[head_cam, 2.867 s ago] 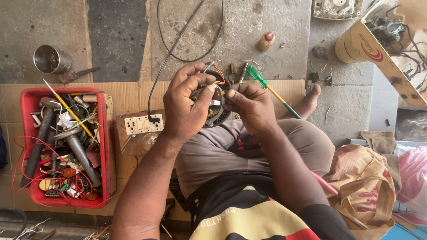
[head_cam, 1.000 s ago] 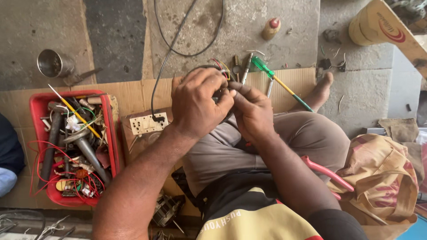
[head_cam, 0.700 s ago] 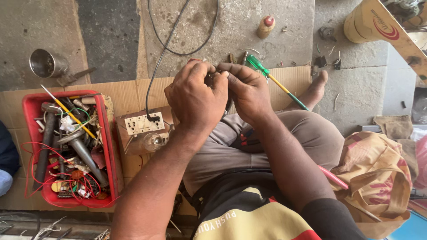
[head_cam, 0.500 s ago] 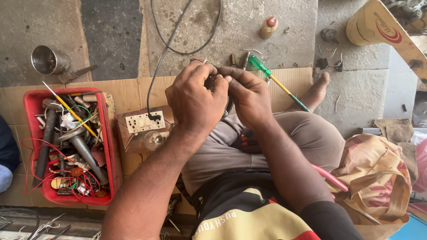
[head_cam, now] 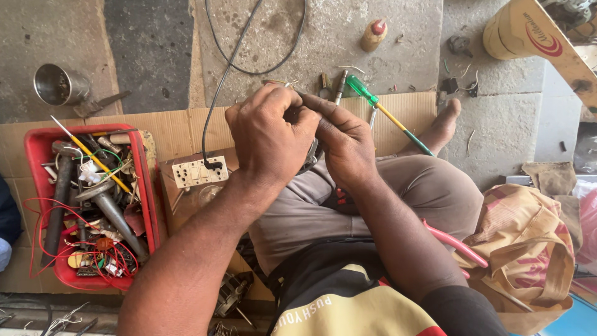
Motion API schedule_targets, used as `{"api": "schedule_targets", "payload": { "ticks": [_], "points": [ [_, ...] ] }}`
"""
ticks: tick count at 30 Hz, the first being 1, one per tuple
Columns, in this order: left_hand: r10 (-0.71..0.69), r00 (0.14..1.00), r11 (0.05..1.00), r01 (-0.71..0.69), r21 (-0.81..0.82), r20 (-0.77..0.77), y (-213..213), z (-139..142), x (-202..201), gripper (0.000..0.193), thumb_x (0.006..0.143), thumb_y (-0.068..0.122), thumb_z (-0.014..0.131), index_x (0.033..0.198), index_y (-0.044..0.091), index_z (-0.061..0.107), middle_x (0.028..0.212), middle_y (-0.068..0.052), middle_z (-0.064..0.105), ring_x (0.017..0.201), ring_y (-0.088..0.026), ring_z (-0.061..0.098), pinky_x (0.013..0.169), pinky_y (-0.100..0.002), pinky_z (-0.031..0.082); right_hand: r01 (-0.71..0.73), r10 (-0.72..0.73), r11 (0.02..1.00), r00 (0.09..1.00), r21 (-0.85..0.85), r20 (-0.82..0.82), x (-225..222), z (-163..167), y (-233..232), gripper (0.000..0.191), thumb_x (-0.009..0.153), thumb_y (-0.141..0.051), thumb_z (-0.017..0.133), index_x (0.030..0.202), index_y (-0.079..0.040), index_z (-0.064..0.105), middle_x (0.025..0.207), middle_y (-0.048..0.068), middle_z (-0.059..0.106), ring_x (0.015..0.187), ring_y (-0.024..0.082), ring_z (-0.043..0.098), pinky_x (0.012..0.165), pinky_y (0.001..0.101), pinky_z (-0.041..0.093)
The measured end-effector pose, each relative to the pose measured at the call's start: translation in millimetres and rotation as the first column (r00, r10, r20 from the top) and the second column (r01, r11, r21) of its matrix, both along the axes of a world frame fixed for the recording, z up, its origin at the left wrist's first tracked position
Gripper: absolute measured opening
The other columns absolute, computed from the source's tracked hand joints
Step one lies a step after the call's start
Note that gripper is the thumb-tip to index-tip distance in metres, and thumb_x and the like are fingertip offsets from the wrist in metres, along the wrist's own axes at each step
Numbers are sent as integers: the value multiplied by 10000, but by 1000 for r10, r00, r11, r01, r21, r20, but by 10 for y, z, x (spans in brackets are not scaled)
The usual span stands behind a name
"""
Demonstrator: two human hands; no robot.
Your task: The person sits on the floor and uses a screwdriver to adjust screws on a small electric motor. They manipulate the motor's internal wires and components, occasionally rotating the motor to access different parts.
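My left hand (head_cam: 270, 134) and my right hand (head_cam: 348, 142) are pressed together above my lap, both closed around a small dark electrical part (head_cam: 309, 158) with thin wires; most of it is hidden by my fingers. A black cable (head_cam: 219, 81) loops across the floor and plugs into a white switch-and-socket board (head_cam: 199, 172) just left of my left wrist. A green-handled screwdriver (head_cam: 380, 107) lies on the cardboard beyond my right hand.
A red tray (head_cam: 149, 186) of tools and red wires sits at left, a steel cup (head_cam: 59, 85) behind it. A small red-capped bottle (head_cam: 373, 34) stands on the concrete. Red-handled pliers (head_cam: 451, 242) lie by my right thigh, a tan bag (head_cam: 528, 249) at right.
My hands have shifted a little on the part and now sit closer together; the view has moved slightly. Nothing was picked up or put down.
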State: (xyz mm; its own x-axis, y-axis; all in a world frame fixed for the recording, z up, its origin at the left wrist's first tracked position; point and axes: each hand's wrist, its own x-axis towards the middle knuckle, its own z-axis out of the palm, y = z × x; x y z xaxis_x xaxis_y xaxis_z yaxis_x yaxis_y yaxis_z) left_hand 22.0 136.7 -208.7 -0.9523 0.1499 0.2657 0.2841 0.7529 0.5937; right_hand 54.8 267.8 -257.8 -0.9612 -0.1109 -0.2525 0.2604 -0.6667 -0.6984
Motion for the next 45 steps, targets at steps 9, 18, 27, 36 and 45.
{"api": "schedule_targets", "payload": {
  "ticks": [9, 18, 27, 36, 45],
  "points": [
    [-54, 996, 995, 59, 78, -64, 4, -68, 88, 140, 839, 64, 796, 835, 37, 659, 819, -92, 671, 710, -238, 692, 623, -392, 563, 58, -54, 991, 998, -117, 33, 71, -146, 59, 308, 1069, 26, 566, 1360, 120, 606, 1299, 195, 679, 1196, 231, 661, 1076, 335, 526],
    [-64, 997, 996, 66, -55, 49, 55, -93, 34, 171, 800, 77, 771, 756, 50, 608, 749, -97, 636, 612, -243, 643, 528, -418, 520, 92, -88, 994, 995, -62, 51, 141, -240, 113, 302, 1069, -16, 580, 1360, 58, 613, 1262, 135, 683, 1148, 191, 657, 1011, 309, 528],
    [-116, 992, 991, 113, 68, 50, 6, -53, 52, 139, 826, -1, 728, 799, 35, 596, 784, -96, 630, 651, -225, 657, 552, -388, 540, 22, -14, 980, 999, 196, -43, 223, -341, 186, 226, 1092, -13, 582, 1295, 62, 647, 1219, 98, 707, 1131, 150, 666, 1043, 300, 547],
    [-191, 974, 947, 150, 285, 119, -47, 45, 13, 79, 858, 7, 724, 910, -25, 674, 914, -149, 703, 786, -243, 741, 659, -343, 606, 14, 2, 949, 999, 314, -50, 246, -392, 222, 212, 1093, 5, 577, 1276, 73, 661, 1230, 104, 702, 1148, 143, 650, 1072, 298, 537],
    [-151, 957, 948, 68, 312, 249, -93, 84, -77, 82, 926, 12, 657, 874, -22, 710, 830, -120, 714, 750, -200, 739, 640, -319, 578, 15, -1, 967, 998, 253, -56, 278, -390, 206, 231, 1087, 13, 570, 1294, 83, 648, 1273, 136, 697, 1142, 172, 663, 1040, 318, 560]
  ]
}}
